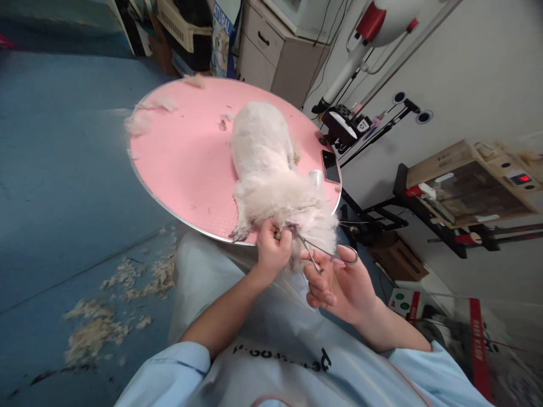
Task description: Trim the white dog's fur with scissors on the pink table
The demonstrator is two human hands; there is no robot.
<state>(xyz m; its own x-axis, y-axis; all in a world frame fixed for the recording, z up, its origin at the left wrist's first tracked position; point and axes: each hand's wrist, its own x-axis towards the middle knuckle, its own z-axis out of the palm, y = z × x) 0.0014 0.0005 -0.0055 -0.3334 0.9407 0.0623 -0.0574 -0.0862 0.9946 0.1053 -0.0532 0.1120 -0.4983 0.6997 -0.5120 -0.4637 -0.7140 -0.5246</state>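
Observation:
A white dog [263,144] with a closely clipped back and fluffy fur about its head lies on a round pink grooming table [182,152], its head at the edge nearest me. My left hand [274,251] is closed on the dog at its head; which part the fingers pinch is partly hidden. In my right hand [339,282] is a pair of metal scissors [304,240], with the thumb at one ring and the fingers at the other handle. The scissors' blades point left into the head fur, close beside my left fingers. One dark, damp-looking paw [241,233] rests at the table edge.
A phone [330,166] and a small white container [315,178] stand on the table's right side. Fur clumps [139,123] lie at its left rim, and more cut fur [95,333] on the blue floor. A dryer arm [345,73] rises behind, beside a drawer cabinet [265,42].

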